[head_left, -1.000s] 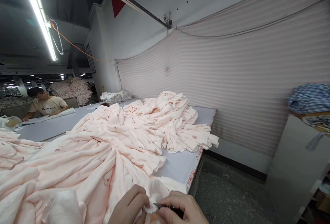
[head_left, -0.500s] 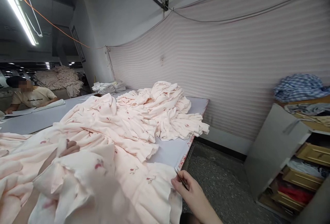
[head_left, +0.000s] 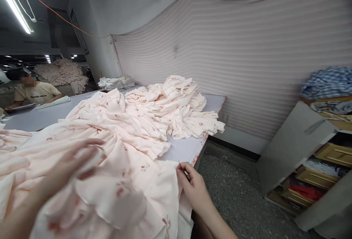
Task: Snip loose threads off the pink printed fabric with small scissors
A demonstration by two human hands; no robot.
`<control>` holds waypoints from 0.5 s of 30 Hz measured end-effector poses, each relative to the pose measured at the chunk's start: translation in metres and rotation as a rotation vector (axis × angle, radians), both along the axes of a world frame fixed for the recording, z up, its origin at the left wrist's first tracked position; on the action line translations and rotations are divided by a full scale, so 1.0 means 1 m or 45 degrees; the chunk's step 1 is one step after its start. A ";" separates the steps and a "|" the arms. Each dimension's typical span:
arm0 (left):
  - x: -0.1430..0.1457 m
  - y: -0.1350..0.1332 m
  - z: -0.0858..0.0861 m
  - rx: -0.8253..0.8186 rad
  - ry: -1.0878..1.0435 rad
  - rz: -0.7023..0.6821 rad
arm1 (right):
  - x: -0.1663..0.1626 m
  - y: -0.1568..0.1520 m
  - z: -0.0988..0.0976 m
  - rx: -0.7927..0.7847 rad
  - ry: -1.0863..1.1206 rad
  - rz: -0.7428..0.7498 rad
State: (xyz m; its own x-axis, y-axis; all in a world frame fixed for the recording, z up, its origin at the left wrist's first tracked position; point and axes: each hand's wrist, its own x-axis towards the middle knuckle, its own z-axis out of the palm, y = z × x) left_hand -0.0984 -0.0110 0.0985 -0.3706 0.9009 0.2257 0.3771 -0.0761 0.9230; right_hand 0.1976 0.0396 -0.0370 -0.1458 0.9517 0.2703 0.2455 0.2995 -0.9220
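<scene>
Pale pink cloth with small red motifs lies in loose folds over the near part of the table. My left hand, blurred by motion, is over this cloth with its fingers stretched out and apart. Just below it, a raised, blurred fold of the cloth hides part of the thumb side. At the cloth's right edge, my right hand is closed on small dark thread snips. Only a thin tip and a bit of the handle show between the fingers, close to the cloth's edge.
A heap of similar pink cloth is farther back on the table. White folded stacks stand behind. Across the table sits a person. To the right is a cabinet with drawers, a blue checked cloth on top.
My left hand has gone from curled fingers at the cloth to stretched fingers over it, a little to the right. My right hand with the snips has shifted slightly up and left.
</scene>
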 end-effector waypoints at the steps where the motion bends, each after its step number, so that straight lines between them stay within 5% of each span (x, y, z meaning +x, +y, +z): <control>1: 0.019 0.000 -0.008 -0.198 0.139 -0.271 | -0.011 -0.003 0.007 0.021 0.032 0.015; 3: 0.056 0.002 -0.027 -0.418 0.345 -0.597 | -0.030 -0.012 0.019 0.046 0.117 0.098; 5: 0.083 0.006 -0.044 -0.353 0.451 -0.648 | -0.038 -0.022 0.024 0.041 0.189 0.212; 7: 0.094 0.008 -0.056 -0.298 0.541 -0.608 | -0.031 -0.026 0.018 0.014 0.222 0.249; 10: 0.089 0.007 -0.061 -0.237 0.608 -0.501 | -0.002 -0.020 -0.006 -0.077 0.208 0.002; 13: 0.081 0.004 -0.059 -0.099 0.504 -0.419 | 0.021 -0.008 -0.032 -0.115 0.063 -0.225; 15: 0.078 0.003 -0.059 -0.036 0.330 -0.385 | 0.024 -0.004 -0.042 -0.090 -0.127 -0.205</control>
